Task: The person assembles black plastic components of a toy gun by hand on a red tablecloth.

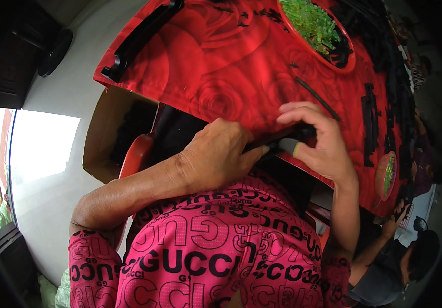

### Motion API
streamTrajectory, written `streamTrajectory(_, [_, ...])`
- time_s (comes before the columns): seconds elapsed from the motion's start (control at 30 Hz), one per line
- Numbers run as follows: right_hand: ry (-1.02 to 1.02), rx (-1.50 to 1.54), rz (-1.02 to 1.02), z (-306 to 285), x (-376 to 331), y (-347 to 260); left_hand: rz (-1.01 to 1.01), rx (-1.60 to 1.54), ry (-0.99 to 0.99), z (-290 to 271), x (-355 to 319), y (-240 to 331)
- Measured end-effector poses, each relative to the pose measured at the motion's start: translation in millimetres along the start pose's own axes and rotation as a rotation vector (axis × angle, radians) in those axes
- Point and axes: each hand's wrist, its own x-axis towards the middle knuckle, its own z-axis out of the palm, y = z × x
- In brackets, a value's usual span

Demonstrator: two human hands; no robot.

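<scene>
A long black plastic-looking part [277,136] lies between my hands, just over the near edge of the red table. Around its left end, my left hand [220,150] is closed, knuckles up. My right hand [328,146] grips the other end, its thumb pressed against the part and its forefinger raised and bent above. A grey cover with a yellow-green rim [289,147] wraps that thumb. My fingers hide much of the part, so its full shape cannot be made out. Just beyond my right hand, a thin black stick [317,98] rests on the cloth.
A rose-patterned red cloth [215,97] covers the table. A red bowl [351,56] holds green translucent pieces; a smaller bowl [394,177] stands at right. A black moulding [141,40] lies far left, black strips [369,123] right. A cardboard box [95,141] and another person [385,267] are nearby.
</scene>
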Motion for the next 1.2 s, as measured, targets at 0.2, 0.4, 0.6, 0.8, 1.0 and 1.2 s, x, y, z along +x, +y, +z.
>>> streamTrajectory(0.2, [0.350, 0.745, 0.151, 11, -11, 11, -0.033, -0.161, -0.038, -9, -2, 14])
streamTrajectory(0.4, [0.455, 0.664, 0.211, 33, -13, -3, -0.081, -0.207, -0.104, -7, -5, 14])
streamTrajectory(0.6, [0.522, 0.530, 0.177, 37, -19, -12, -0.001, -0.091, -0.054, 1, -12, 12])
streamTrajectory(0.8, [0.558, 0.515, 0.156, 39, -22, -18, 0.010, -0.128, -0.036, 2, -16, 15])
streamTrajectory(1.0, [0.411, 0.458, 0.057, 21, -25, -16, -0.006, -0.104, -0.073, -8, -14, 18])
streamTrajectory(1.2, [0.030, 0.238, 0.053, -5, -22, -5, 0.063, 0.060, -0.040, -8, -10, 13])
